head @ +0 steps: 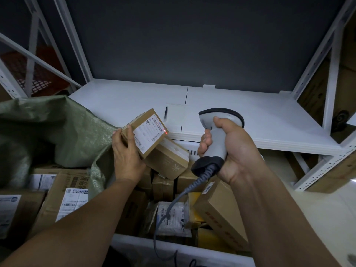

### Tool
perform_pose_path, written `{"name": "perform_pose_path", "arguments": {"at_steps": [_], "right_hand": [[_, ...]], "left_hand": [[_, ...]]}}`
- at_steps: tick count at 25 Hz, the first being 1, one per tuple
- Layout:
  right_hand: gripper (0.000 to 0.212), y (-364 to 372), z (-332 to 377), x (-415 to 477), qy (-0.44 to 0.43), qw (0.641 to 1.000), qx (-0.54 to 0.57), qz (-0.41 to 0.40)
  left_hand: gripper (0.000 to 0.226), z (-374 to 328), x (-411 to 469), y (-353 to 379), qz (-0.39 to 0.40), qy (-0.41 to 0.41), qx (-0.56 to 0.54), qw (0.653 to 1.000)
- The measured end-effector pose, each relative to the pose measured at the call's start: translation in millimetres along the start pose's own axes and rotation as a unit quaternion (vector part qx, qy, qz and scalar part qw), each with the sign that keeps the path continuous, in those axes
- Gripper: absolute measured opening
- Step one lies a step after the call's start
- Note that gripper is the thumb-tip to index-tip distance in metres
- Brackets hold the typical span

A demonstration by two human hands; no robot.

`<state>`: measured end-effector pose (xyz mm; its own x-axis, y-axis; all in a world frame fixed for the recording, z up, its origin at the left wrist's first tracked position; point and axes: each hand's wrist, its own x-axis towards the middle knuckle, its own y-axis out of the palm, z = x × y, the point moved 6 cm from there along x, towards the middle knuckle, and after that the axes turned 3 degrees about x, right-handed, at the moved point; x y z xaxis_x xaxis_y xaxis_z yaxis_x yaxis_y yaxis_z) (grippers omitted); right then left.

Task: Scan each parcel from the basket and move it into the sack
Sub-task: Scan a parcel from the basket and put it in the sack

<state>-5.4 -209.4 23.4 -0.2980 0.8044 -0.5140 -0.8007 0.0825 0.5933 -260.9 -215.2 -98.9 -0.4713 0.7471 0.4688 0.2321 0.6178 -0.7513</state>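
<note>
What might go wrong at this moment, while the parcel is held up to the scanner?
The red light falls at the label edge, beside the barcode, so the parcel in the left hand may not read. The cable of the scanner in the right hand hangs among parcels in the basket and might snag.

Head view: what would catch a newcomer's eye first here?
The right hand grips a grey scanner at centre right, its red spot glowing on the labelled parcel that the left hand holds at centre. A green sack gapes at left; the basket below holds more parcels.
</note>
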Motion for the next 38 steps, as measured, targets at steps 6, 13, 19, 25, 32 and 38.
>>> {"name": "perform_pose_path", "arguments": {"at_steps": [6,13,19,25,32,38], "right_hand": [[0.028,-5.1,3.5,-9.4,-0.004,1.000,0.010,0.001],[0.028,-5.6,5.1,-12.3,0.002,1.000,0.028,0.002],[0.026,-5.7,6.8,-13.1,0.001,0.999,0.034,-0.002],[0.026,-7.4,9.3,-16.5,0.000,0.999,0.038,-0.001],[0.031,-9.3,9.6,-11.2,0.000,0.999,0.038,0.003],[0.040,1.2,2.0,8.4,-0.013,1.000,0.022,0.011]], "left_hand": [[0.114,-2.6,0.4,0.6,0.003,0.005,0.004,1.000],[0.114,-3.4,1.1,1.3,0.002,0.010,0.009,1.000],[0.111,-3.3,1.6,1.3,-0.010,0.015,0.018,1.000],[0.113,-5.7,1.6,1.3,-0.003,0.018,0.028,0.999],[0.113,-6.2,-0.2,-0.7,-0.005,0.000,0.024,1.000],[0.119,-7.8,-4.0,-9.7,0.003,-0.052,-0.032,0.998]]}}
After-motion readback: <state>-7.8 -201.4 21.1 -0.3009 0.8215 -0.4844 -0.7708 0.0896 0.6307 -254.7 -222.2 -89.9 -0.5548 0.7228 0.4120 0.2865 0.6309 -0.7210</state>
